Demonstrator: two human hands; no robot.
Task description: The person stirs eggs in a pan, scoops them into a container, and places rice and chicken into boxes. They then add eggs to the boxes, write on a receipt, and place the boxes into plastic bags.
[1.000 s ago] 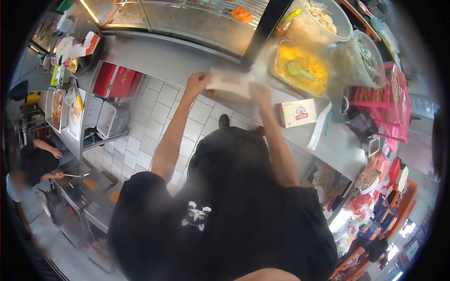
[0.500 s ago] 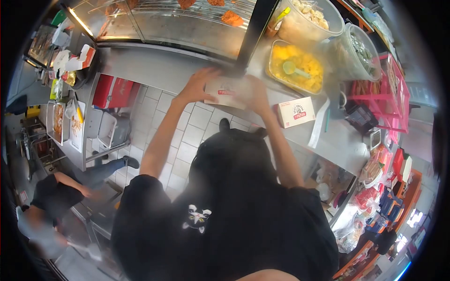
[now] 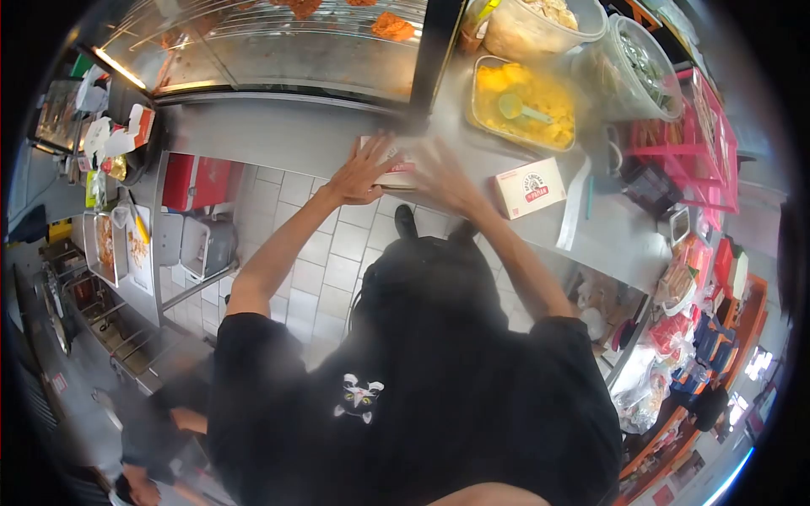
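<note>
Flat box (image 3: 395,173) on the steel surface (image 3: 287,135), long axis left-right, between left hand (image 3: 359,175) and right hand (image 3: 440,175); fingers spread, pressing its top.

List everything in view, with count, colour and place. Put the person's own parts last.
flat box: one, white with red print, on the steel counter, under both hands
closed box: one, white with a red logo, on the counter right of the hands
yellow food tub: one, clear tub, green scoop in it, behind the closed box
display case: one, glass, fried pieces inside, far side of the counter
pink rack: one, right end of the counter
red bins: two, on the tiled floor at left
co-worker: one, dark top, lower left
left hand: fingers spread, on the flat box
right hand: blurred, on the flat box
</note>
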